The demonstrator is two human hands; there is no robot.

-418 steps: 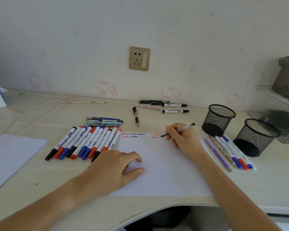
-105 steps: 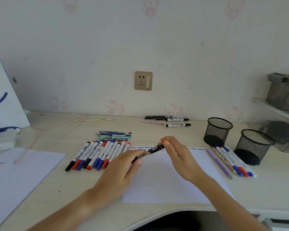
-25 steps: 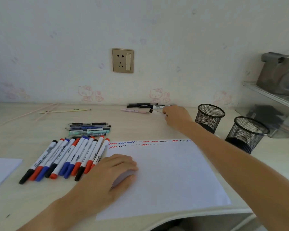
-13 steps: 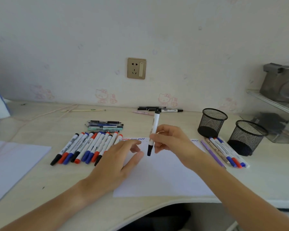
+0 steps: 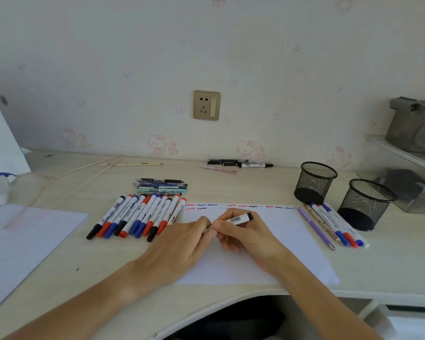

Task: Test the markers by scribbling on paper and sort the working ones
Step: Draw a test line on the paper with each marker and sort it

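We grip the black marker (image 5: 238, 219) with our right hand (image 5: 245, 235) while our left hand (image 5: 182, 249) pinches its cap end, likely to uncap it over the paper (image 5: 292, 241) for testing.

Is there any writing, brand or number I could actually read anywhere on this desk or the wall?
None can be read.
Marker held in both hands: a barcode label, digits too small.
Row of markers left of the paper: dark print on the barrels, blurred.
Marker by the wall: label print, too small.
Paper: only coloured squiggles, no words.
Wall socket: no lettering visible.
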